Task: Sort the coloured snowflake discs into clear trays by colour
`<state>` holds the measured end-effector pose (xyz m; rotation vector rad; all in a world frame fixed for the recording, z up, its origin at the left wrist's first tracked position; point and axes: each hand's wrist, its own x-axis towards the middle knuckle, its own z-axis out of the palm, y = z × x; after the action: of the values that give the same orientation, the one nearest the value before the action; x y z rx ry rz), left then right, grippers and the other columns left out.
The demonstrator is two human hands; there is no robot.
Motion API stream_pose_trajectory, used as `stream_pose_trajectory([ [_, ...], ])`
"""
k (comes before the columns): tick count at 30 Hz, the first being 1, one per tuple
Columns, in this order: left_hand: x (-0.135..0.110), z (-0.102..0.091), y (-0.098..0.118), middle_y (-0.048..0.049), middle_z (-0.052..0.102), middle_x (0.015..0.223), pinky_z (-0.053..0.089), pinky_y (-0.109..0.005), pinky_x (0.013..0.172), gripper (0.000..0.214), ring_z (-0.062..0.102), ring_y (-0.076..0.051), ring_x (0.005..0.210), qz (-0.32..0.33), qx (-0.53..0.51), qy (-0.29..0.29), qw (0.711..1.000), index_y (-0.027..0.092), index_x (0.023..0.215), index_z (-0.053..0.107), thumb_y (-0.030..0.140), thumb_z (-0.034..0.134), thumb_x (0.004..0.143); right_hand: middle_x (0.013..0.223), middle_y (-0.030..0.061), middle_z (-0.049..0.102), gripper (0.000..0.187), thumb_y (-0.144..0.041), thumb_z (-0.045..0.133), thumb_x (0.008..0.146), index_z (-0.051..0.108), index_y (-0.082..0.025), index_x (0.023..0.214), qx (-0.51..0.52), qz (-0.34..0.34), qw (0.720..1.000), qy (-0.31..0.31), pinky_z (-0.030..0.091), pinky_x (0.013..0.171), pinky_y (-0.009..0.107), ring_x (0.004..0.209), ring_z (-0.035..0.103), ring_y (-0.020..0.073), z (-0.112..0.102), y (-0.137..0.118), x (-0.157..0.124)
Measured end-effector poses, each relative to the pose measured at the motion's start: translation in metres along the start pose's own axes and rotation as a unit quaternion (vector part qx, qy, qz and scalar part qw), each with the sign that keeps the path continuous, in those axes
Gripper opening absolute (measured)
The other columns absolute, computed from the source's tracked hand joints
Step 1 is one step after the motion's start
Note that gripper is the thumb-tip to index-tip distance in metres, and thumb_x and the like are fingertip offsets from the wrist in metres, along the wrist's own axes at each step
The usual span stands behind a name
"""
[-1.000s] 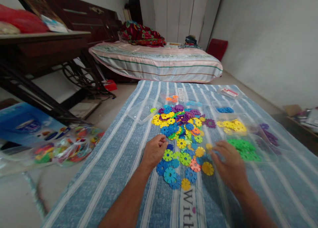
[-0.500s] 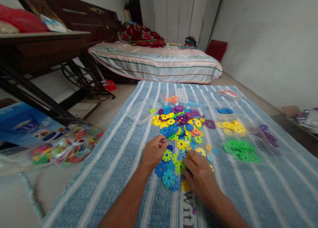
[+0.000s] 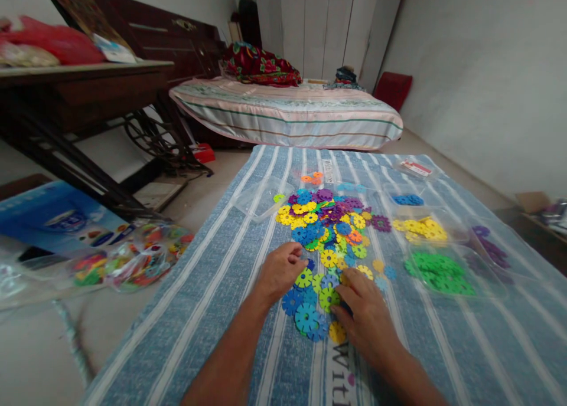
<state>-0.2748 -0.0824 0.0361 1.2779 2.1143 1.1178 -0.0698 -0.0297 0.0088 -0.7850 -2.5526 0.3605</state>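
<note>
L hand (image 3: 281, 271), R hand (image 3: 368, 322): same discs (image 3: 328, 232)

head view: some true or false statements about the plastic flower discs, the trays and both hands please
1. The left hand and right hand both touch the pile of multicoloured plastic flower-shaped discs. True.
2. The green plastic discs lie in a clear plastic tray to the right of the pile. True.
3. The pile lies on a bare wooden floor. False: it lies on a blue-and-white striped cloth.
4. The yellow plastic discs set apart at the right sit nearer the person than the green ones. False: they lie farther away, beyond the green ones.
</note>
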Motion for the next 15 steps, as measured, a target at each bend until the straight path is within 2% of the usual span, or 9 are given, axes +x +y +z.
stream_pose_trajectory([
  [5, -0.005, -0.014, 0.0, -0.0016, 0.058, 0.086, 0.045, -0.024, 0.067, 0.027, 0.055, -0.013, 0.074, 0.065, 0.087, -0.049, 0.993, 0.019, 0.09, 0.063, 0.029, 0.064, 0.065, 0.122, 0.0105, 0.053, 0.016, -0.021, 0.062, 0.074, 0.062, -0.02, 0.09, 0.04, 0.01, 0.999, 0.016, 0.039, 0.098, 0.051, 0.118, 0.045, 0.0292, 0.003, 0.004, 0.0],
  [10, -0.007, -0.025, 0.0, 0.0002, 0.054, 0.08, 0.041, -0.024, 0.064, 0.023, 0.051, -0.012, 0.068, 0.061, 0.145, -0.087, 0.984, 0.018, 0.085, 0.064, 0.03, 0.064, 0.065, 0.118, 0.0103, 0.055, 0.012, -0.024, 0.062, 0.073, 0.059, -0.021, 0.085, 0.064, 0.015, 0.997, 0.035, 0.041, 0.095, 0.052, 0.114, 0.047, 0.0295, 0.006, 0.011, 0.003],
  [15, -0.009, -0.024, 0.0, 0.0009, 0.052, 0.077, 0.038, -0.023, 0.061, 0.015, 0.05, -0.012, 0.068, 0.055, 0.159, -0.106, 0.98, 0.019, 0.075, 0.064, 0.029, 0.065, 0.064, 0.116, 0.0119, 0.056, 0.011, -0.025, 0.062, 0.073, 0.056, -0.021, 0.082, 0.076, 0.02, 0.996, 0.046, 0.042, 0.092, 0.052, 0.111, 0.049, 0.0297, 0.006, 0.016, 0.009],
])
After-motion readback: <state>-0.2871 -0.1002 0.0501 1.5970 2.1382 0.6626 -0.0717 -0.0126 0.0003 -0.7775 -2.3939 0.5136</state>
